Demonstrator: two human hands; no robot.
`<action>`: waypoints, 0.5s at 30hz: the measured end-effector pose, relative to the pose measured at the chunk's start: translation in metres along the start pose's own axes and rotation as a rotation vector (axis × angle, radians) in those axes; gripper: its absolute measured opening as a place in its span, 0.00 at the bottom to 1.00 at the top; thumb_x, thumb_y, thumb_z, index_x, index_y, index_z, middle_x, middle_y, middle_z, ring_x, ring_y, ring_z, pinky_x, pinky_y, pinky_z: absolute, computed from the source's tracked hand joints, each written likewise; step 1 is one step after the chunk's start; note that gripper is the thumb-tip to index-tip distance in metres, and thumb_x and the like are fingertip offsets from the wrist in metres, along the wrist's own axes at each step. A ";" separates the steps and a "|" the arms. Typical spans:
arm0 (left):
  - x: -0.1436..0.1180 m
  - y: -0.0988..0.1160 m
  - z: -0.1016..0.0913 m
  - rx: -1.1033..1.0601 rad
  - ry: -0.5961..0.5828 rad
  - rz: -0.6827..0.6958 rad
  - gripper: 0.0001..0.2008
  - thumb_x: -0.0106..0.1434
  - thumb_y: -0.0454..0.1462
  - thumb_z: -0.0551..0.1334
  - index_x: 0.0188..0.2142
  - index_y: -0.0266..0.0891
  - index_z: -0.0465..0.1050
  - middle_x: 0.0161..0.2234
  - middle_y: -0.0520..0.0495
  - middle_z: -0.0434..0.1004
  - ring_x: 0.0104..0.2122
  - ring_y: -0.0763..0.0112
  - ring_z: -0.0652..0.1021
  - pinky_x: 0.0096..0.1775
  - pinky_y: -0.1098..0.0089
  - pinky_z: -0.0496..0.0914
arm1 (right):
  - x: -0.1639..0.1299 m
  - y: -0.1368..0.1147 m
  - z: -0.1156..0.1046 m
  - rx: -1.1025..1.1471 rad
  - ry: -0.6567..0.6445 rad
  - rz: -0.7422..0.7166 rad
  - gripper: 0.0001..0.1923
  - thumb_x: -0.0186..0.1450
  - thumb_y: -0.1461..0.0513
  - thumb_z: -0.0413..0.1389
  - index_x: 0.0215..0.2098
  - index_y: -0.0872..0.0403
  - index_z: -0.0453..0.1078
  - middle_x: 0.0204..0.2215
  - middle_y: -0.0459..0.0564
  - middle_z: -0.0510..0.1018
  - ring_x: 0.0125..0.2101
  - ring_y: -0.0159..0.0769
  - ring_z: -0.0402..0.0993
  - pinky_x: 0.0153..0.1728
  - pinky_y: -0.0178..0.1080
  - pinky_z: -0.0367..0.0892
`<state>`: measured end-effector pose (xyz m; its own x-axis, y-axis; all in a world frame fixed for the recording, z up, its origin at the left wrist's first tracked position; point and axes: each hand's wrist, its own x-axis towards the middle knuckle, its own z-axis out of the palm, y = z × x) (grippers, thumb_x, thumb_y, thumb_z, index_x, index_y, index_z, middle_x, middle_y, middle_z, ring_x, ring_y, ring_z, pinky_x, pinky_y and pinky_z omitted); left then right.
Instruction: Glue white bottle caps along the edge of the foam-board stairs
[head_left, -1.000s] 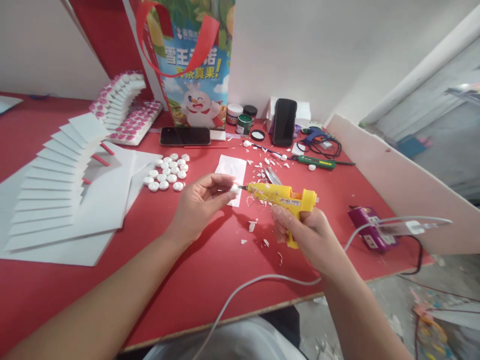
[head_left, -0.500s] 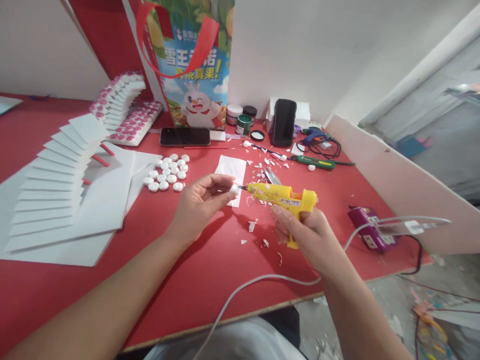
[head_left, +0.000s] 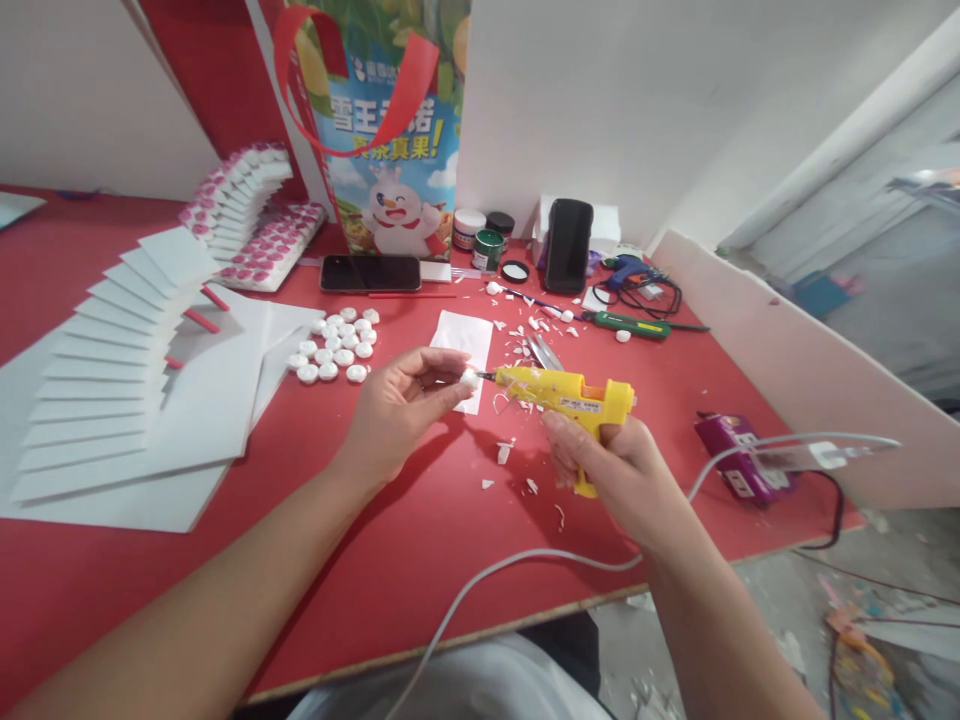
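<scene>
Between thumb and fingers, my left hand (head_left: 401,405) pinches a small round white piece (head_left: 470,379). My right hand (head_left: 607,460) is wrapped round the handle of a yellow hot glue gun (head_left: 559,390). The gun lies level, its nozzle pointing left and at or very close to the white piece; contact is hard to make out. Beneath the piece lies a white paper sheet (head_left: 463,335). To the left of it, several round white pieces (head_left: 337,345) sit in a cluster on the red table (head_left: 420,560). Tweezers or scissors (head_left: 545,352) lie behind the gun, partly covered.
White shavings (head_left: 505,452) are scattered around the gun. Fanned white boards (head_left: 97,370) lie left. A phone (head_left: 370,273), paint jars (head_left: 488,249), an upright black phone (head_left: 568,245) and a green-handled tool (head_left: 630,324) stand or lie behind. A pale cable (head_left: 525,555) crosses the front edge.
</scene>
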<state>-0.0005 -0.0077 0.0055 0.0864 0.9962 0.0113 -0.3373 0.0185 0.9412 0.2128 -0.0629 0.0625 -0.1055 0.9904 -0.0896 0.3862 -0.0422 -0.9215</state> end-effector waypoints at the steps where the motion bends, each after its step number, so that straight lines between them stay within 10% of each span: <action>1: 0.000 0.000 0.000 -0.003 -0.002 -0.001 0.15 0.53 0.37 0.77 0.40 0.39 0.82 0.38 0.48 0.81 0.39 0.70 0.78 0.44 0.69 0.75 | 0.000 0.000 0.000 -0.003 -0.001 0.001 0.28 0.69 0.45 0.56 0.19 0.53 0.63 0.16 0.45 0.67 0.20 0.30 0.62 0.22 0.36 0.57; 11: 0.002 0.000 -0.001 -0.078 0.061 -0.063 0.17 0.50 0.36 0.77 0.40 0.38 0.81 0.37 0.48 0.81 0.37 0.68 0.81 0.44 0.64 0.76 | -0.005 -0.004 -0.005 0.038 -0.023 -0.018 0.27 0.68 0.44 0.58 0.22 0.54 0.68 0.18 0.46 0.69 0.20 0.30 0.65 0.23 0.35 0.61; 15: 0.003 0.003 0.000 -0.184 0.073 -0.133 0.16 0.49 0.34 0.77 0.39 0.38 0.83 0.36 0.49 0.82 0.36 0.69 0.82 0.44 0.65 0.77 | 0.005 0.007 -0.031 -0.094 0.282 0.013 0.22 0.63 0.45 0.62 0.26 0.55 0.74 0.23 0.50 0.76 0.25 0.36 0.71 0.26 0.37 0.64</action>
<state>-0.0009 -0.0047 0.0079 0.0761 0.9873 -0.1392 -0.4931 0.1586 0.8554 0.2431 -0.0540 0.0677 0.1538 0.9879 0.0198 0.4708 -0.0556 -0.8805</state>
